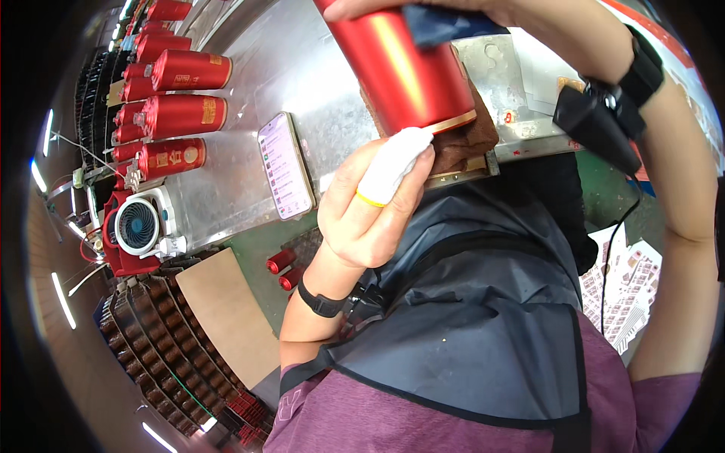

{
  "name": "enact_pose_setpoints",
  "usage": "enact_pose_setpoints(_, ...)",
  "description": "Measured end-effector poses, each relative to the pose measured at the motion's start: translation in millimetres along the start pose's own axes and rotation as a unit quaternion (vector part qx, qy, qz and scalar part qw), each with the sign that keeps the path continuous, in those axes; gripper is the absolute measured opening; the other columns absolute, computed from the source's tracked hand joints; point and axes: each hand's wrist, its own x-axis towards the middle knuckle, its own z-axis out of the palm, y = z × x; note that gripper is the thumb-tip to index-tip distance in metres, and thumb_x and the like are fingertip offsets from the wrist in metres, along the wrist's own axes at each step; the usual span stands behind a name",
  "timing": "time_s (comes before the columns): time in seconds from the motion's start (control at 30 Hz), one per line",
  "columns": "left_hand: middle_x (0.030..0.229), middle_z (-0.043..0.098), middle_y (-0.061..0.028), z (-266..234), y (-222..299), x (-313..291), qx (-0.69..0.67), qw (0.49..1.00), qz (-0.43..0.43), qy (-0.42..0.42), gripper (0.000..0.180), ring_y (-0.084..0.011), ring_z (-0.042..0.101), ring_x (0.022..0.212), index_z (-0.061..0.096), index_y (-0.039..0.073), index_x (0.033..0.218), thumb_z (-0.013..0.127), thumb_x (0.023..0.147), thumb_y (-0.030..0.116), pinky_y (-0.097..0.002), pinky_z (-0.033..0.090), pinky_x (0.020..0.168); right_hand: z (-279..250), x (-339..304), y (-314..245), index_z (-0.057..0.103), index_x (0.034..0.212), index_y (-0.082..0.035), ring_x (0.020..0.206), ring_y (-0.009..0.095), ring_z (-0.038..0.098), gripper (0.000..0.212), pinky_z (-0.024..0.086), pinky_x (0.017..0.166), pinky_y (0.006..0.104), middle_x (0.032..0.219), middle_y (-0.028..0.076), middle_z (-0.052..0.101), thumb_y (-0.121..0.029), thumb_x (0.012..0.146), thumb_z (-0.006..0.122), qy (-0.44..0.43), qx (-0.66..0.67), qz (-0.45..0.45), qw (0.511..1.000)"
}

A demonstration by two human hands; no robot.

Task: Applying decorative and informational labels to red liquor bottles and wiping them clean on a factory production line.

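Note:
A glossy red canister (pixel 400 68) with a gold-coloured rim is tilted in front of me, its upper end cut off by the picture's top edge. Around its lower rim my left hand (pixel 370 211) is closed, with a white wrap (pixel 396 162) held by a yellow band over one or more fingers. My right hand (pixel 498 9) reaches over the canister's upper part, fingers bent round it and partly out of view. Beneath that palm, a dark blue cloth (pixel 453 24) lies against the red surface. Behind the canister, a brown cloth pad (pixel 477 113) rests on the metal table.
Several red canisters (pixel 185 113) line the table's left side. A phone (pixel 287 166) lies mid-table, with a small white fan (pixel 140 225) at the left corner. Lower left are a cardboard sheet (pixel 226 309) and stacked brown trays (pixel 155 325). Printed sheets (pixel 623 279) lie at right.

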Motion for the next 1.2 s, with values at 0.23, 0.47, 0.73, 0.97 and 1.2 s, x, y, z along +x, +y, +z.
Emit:
enact_pose_setpoints(0.23, 0.104, 0.071, -0.0139, -2, 1, 2, -0.009, 1.000, 0.007, -0.022, 0.039, -0.0272, 0.068, 0.092, 0.075, -0.005, 0.097, 0.074, 0.058, -0.001, -0.0326, 0.059, 0.078, -21, -3, -3, 0.067, 0.086, -0.006, 0.041, 0.006, 0.049, 0.034, 0.036, 0.038, 0.0192, 0.057, 0.001, 0.059, -0.034, 0.079, 0.085, -0.070, 0.059, 0.013, 0.996)
enact_pose_setpoints(0.47, 0.105, 0.071, -0.0142, -6, -4, 2, -0.007, 1.000, 0.015, -0.027, 0.042, -0.0270, 0.068, 0.092, 0.075, -0.005, 0.098, 0.072, 0.056, 0.001, -0.0318, 0.059, 0.078, 10, -23, -30, 0.070, 0.098, -0.007, 0.071, 0.014, 0.067, 0.040, 0.054, 0.060, 0.0264, 0.086, 0.009, 0.069, -0.034, 0.074, 0.087, 0.053, -0.138, -0.045, 0.988)
enact_pose_setpoints(0.73, 0.105, 0.071, -0.0147, -10, -2, 6, -0.019, 0.999, 0.015, -0.048, 0.042, -0.0274, 0.069, 0.094, 0.075, -0.005, 0.096, 0.070, 0.055, 0.000, -0.0330, 0.060, 0.082, -53, 15, 31, 0.068, 0.096, -0.004, 0.052, 0.005, 0.058, 0.031, 0.043, 0.045, 0.0165, 0.068, 0.001, 0.063, -0.034, 0.089, 0.074, -0.129, -0.003, -0.018, 0.991)
enact_pose_setpoints(0.97, 0.105, 0.072, -0.0120, -11, -3, -1, -0.051, 0.997, -0.019, -0.055, 0.040, -0.0258, 0.068, 0.094, 0.076, -0.001, 0.100, 0.076, 0.061, -0.010, -0.0336, 0.059, 0.083, 21, -9, 3, 0.065, 0.090, -0.006, 0.046, 0.000, 0.047, 0.044, 0.032, 0.038, 0.0158, 0.062, -0.003, 0.056, -0.048, 0.082, 0.077, 0.044, -0.062, -0.157, 0.985)
enact_pose_setpoints(1.2, 0.106, 0.072, -0.0112, -6, -2, 6, -0.052, 0.997, -0.009, -0.050, 0.042, -0.0262, 0.068, 0.095, 0.075, 0.000, 0.102, 0.077, 0.060, -0.009, -0.0336, 0.058, 0.083, -46, 13, 18, 0.068, 0.089, -0.007, 0.041, 0.005, 0.046, 0.037, 0.035, 0.039, 0.0205, 0.054, -0.003, 0.056, -0.039, 0.079, 0.084, -0.090, 0.062, 0.038, 0.993)
